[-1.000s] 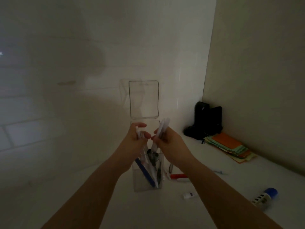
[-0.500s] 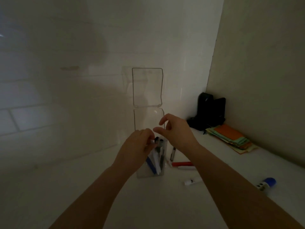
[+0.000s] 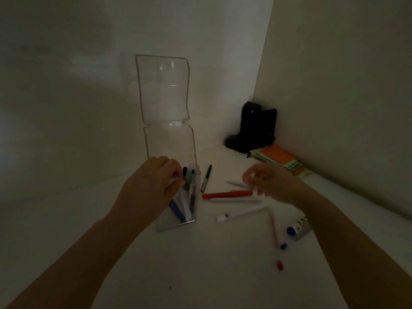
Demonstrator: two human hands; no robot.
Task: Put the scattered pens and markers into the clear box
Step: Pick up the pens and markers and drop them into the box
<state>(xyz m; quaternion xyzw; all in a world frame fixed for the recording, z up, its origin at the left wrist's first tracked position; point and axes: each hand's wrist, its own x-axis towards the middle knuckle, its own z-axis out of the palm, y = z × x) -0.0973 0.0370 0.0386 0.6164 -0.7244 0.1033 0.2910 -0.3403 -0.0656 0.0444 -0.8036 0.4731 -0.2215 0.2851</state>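
Note:
The clear box (image 3: 176,225) stands upright on the white table with its lid (image 3: 163,90) flipped up behind it. Several pens stand inside, among them a blue one (image 3: 177,211). My left hand (image 3: 149,188) rests at the box's left side, its fingers pinching the tops of the pens in it. My right hand (image 3: 270,182) hovers blurred over the scattered pens, fingers apart and holding nothing. Below it lie a red marker (image 3: 227,194), a white pen (image 3: 234,200), a black marker (image 3: 206,178) beside the box, a white marker (image 3: 243,214) and a thin pink pen (image 3: 274,228).
A blue-capped tube (image 3: 297,229) lies at the right, with small blue (image 3: 283,246) and red (image 3: 279,264) caps nearby. A black holder (image 3: 254,130) and a stack of coloured paper (image 3: 281,160) sit in the corner. Walls close in behind and to the right.
My right hand let go of the white pens into the box and swung right over the loose pens. My left hand dropped to the pen tops. The camera tilted down.

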